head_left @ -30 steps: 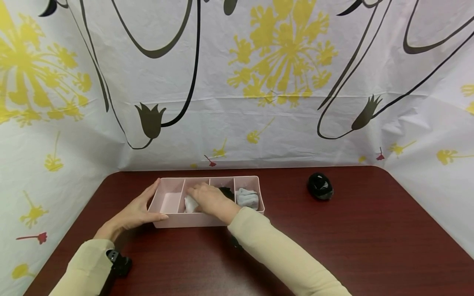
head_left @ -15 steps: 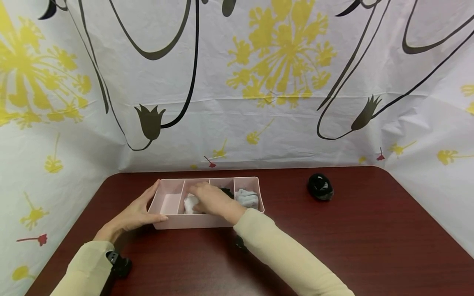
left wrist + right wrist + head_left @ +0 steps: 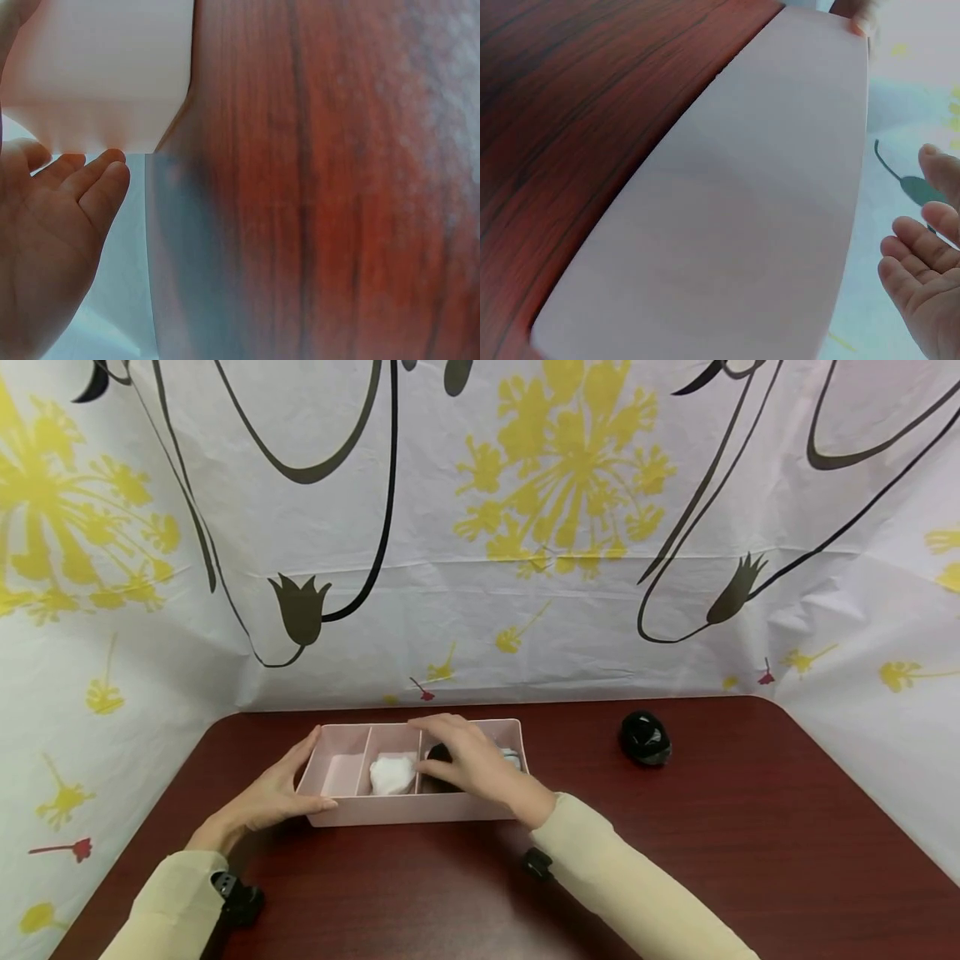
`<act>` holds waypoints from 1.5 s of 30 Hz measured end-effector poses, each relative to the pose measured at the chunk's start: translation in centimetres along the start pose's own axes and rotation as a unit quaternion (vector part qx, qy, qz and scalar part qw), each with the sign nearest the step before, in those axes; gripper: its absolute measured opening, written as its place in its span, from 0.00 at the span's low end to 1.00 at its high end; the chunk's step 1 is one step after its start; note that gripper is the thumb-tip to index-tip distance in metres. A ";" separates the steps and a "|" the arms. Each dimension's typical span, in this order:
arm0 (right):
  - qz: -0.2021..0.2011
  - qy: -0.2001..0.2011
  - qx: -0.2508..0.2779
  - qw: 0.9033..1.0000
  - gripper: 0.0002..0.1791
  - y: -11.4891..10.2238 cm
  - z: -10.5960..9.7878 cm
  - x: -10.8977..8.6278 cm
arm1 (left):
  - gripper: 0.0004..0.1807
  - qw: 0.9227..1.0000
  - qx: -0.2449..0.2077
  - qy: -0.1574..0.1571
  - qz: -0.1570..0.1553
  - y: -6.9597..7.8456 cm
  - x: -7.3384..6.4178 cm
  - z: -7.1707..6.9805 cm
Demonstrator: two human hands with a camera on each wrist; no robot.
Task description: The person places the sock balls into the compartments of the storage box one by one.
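Note:
A long pink divided box (image 3: 412, 812) stands on the table. My left hand (image 3: 262, 789) grips its left end, thumb at the front wall and fingers at the back corner; in the left wrist view those fingertips touch the end wall. My right hand (image 3: 468, 760) hovers over the right half, fingers spread and holding nothing; the right wrist view shows it above the rim. A white bundled cloth (image 3: 392, 774) lies in the second compartment from the left. Beside it, a black bundle (image 3: 438, 753) is partly hidden by my right hand. A light grey cloth (image 3: 512, 757) shows in the rightmost compartment.
The box's leftmost compartment (image 3: 343, 770) shows its bare floor. A glossy black rounded object (image 3: 645, 739) sits on the dark red wooden table (image 3: 720, 827), at the back right. A white patterned sheet (image 3: 360, 677) hangs behind and at both sides.
My right hand has let go of the white cloth and moved right, over the black bundle. The white cloth is now in full view. My left hand has stayed at the box's end.

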State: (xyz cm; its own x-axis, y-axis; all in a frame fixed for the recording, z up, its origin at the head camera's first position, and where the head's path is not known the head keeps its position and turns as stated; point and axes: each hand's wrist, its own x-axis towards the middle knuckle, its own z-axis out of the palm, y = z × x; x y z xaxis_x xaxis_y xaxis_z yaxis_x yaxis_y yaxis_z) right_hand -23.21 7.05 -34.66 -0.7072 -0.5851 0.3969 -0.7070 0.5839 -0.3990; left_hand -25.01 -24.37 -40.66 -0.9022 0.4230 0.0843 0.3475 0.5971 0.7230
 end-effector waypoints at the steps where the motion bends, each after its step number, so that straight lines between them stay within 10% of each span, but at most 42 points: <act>1: -0.005 0.014 0.001 1.000 0.28 0.1 -0.2 -0.4 | 0.61 1.000 0.000 0.000 0.000 0.0 0.0 0.0; 16: -0.034 0.168 -0.018 0.985 0.35 5.0 -4.7 -6.7 | 0.61 1.000 0.004 -0.004 -0.001 0.2 -0.1 -0.1; 26: 0.099 0.162 -0.010 0.982 0.39 7.8 -8.3 -11.0 | 0.61 1.000 0.005 -0.001 0.010 0.3 -0.3 -0.2; 45: 0.207 0.140 -0.055 0.967 0.44 13.5 -11.8 -17.1 | 0.61 1.000 0.008 -0.004 0.011 0.6 -0.3 -0.2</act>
State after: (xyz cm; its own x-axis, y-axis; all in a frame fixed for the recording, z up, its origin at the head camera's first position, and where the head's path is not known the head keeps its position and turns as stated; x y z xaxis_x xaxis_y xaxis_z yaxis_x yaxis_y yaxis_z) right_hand -20.72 31.58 -37.05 -0.8916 -0.1226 0.4360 -0.3483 0.8009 -0.4870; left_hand -24.63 -24.26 -40.13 -0.8921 0.4417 0.0951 0.3720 0.5986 0.7094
